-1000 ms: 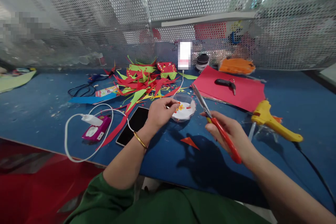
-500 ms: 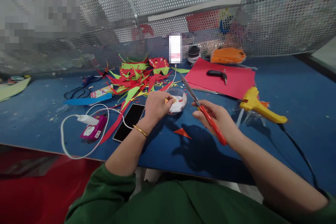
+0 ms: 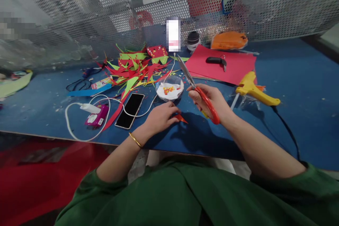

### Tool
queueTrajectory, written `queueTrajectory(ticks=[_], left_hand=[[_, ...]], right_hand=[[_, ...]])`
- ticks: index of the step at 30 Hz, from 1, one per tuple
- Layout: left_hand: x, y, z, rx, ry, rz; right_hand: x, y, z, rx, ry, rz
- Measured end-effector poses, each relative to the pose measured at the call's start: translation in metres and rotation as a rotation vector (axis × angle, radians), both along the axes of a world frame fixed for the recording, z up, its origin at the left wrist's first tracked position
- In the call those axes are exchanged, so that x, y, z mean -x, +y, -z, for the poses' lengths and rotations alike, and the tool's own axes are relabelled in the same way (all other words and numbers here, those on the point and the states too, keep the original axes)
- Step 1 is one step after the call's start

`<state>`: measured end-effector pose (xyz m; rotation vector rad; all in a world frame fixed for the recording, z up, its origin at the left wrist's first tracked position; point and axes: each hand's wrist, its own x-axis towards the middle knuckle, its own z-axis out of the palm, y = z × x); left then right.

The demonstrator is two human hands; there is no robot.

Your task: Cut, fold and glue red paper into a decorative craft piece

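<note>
My left hand (image 3: 164, 116) is low over the table, thumb and fingertips closed on the left end of a small orange-red paper triangle (image 3: 182, 118). The paper appears to lie on the blue tabletop still. Just beyond this hand sits a clear round bowl (image 3: 171, 96) with white paper and small red and yellow paper bits in it. In my right hand (image 3: 212, 100) is a pair of scissors (image 3: 206, 102) with red handles, the metal blades pointing up and away to the left. A touch of yellow shows under the right palm; what it is I cannot make out.
Red and green paper strips (image 3: 135, 70) heap at the back left. A phone (image 3: 129, 110), a white cable and a purple power adapter (image 3: 96, 116) lie left. On the right are red sheets (image 3: 238, 69) with a key (image 3: 224, 64), and a yellow glue gun (image 3: 255, 91).
My left hand has left the bowl and come down toward me onto the paper triangle. The scissors remain in my right hand. The view has tilted slightly downward.
</note>
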<state>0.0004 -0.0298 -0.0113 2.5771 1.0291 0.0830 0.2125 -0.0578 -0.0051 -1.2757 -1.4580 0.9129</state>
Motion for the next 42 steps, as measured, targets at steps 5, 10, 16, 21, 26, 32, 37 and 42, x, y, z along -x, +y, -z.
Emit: queueTrajectory(ticks=[5,10,16,21,26,32,37,42], left_hand=[[-0.002,0.005,0.010,0.095,-0.102,-0.033],[-0.006,0.006,0.006,0.145,-0.103,-0.019],[-0.005,0.006,0.008,0.141,-0.116,-0.038],[-0.003,0.007,0.014,0.139,-0.142,-0.041],[-0.004,0.004,0.014,0.149,-0.162,-0.071],[-0.009,0.000,-0.008,0.490,-0.562,-0.308],[-0.021,0.003,-0.027,0.879,-1.074,-0.554],[-0.038,-0.003,-0.024,1.307,-1.235,-0.544]], right_hand=[[0.001,0.001,0.003,0.024,-0.040,0.004],[0.001,0.002,0.006,0.036,-0.085,0.008],[0.002,0.003,0.009,0.049,-0.091,-0.008],[0.003,0.002,0.008,0.053,-0.091,-0.019],[0.004,0.001,0.006,0.089,-0.094,-0.023],[0.006,0.002,0.001,0.111,0.034,0.005],[0.009,0.000,-0.011,0.144,0.178,0.059],[0.010,0.001,-0.010,0.085,0.352,0.024]])
